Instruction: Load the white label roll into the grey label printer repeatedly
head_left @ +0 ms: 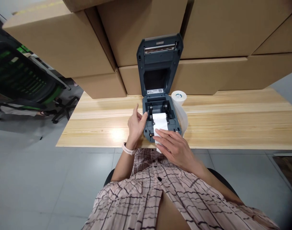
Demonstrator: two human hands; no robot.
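Note:
A dark grey label printer stands on the wooden table with its lid raised. A white paper strip lies across its inside and hangs over the front edge. My right hand lies over the strip's front part, fingers stretched out flat. My left hand is at the printer's left side, thumb against the casing and index finger pointing up and away. Just right of the printer is a roll of white paper, its loose end trailing along the casing toward the front.
Large cardboard boxes are stacked along the back of the wooden table, right behind the raised lid. An office chair stands on the left, where part of another person's foot shows on the floor.

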